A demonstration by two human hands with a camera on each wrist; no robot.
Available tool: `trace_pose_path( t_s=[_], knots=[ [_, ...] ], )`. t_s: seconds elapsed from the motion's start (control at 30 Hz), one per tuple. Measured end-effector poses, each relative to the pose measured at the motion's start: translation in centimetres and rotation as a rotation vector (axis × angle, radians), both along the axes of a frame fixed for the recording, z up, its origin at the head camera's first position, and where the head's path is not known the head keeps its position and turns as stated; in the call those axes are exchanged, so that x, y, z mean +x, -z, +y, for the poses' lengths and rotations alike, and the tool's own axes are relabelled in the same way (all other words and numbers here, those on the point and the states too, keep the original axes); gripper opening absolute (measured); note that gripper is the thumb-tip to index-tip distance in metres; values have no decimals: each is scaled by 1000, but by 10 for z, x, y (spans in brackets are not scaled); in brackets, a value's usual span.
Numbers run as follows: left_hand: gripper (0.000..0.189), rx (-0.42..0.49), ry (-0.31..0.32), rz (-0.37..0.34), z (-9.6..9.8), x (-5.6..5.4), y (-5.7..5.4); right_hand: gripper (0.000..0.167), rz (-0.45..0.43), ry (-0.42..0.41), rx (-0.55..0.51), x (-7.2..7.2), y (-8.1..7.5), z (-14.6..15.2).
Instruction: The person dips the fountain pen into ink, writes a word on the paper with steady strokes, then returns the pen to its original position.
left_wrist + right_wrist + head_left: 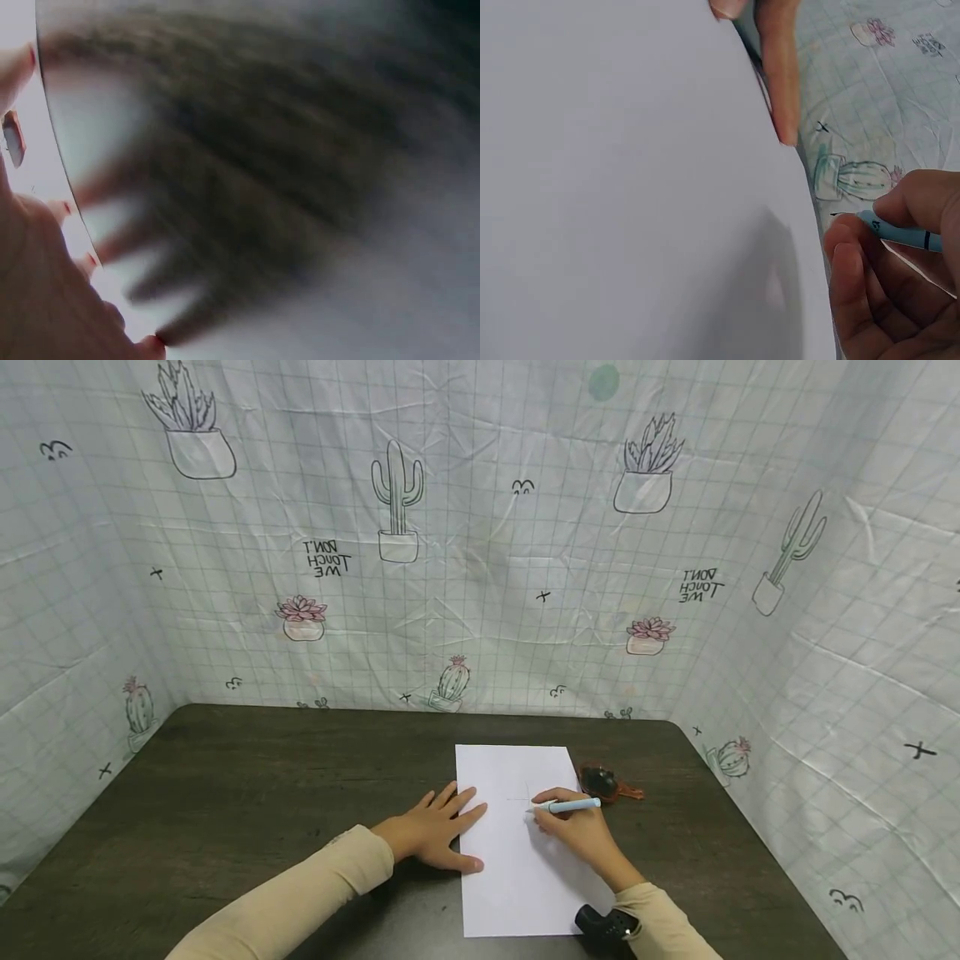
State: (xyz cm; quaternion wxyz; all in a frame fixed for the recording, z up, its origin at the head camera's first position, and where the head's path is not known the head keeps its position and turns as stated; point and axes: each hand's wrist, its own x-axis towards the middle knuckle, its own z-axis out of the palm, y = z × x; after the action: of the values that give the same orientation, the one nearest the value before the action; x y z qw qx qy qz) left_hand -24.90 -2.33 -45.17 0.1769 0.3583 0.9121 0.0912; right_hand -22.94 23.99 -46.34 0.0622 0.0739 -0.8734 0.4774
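A white sheet of paper [510, 893] lies on the dark table, bearing a few thin crossing lines [517, 798] in its upper half. My left hand [438, 831] rests with spread, straight fingers across the sheet's left edge; the left wrist view shows these fingers [45, 285] at the paper's border. In my right hand [581, 839] I pinch a light blue pen [573, 805], tip pointing left, near the drawn lines. The right wrist view shows the pen [904, 234] between thumb and fingers. Whether its tip touches the paper I cannot tell.
Just right of the sheet lies a small brown-rimmed object [600, 782] with a dark oval face and a short handle. A black device [600, 922] sits at my right wrist. Patterned cloth [480, 610] hangs behind and beside the wooden table [262, 793].
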Motion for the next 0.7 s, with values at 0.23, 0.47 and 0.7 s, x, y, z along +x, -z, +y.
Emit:
trace_pose_path(
  t_s=[0.23, 0.47, 0.7],
  knots=[
    [87, 59, 4, 17, 7, -2, 3, 12, -44, 13, -7, -8, -5, 8],
    [96, 59, -46, 69, 26, -4, 7, 12, -38, 49, 38, -14, -5, 13],
    [101, -5, -66, 77, 40, -1, 13, 7, -53, 89, 100, -19, 0, 15]
  ],
)
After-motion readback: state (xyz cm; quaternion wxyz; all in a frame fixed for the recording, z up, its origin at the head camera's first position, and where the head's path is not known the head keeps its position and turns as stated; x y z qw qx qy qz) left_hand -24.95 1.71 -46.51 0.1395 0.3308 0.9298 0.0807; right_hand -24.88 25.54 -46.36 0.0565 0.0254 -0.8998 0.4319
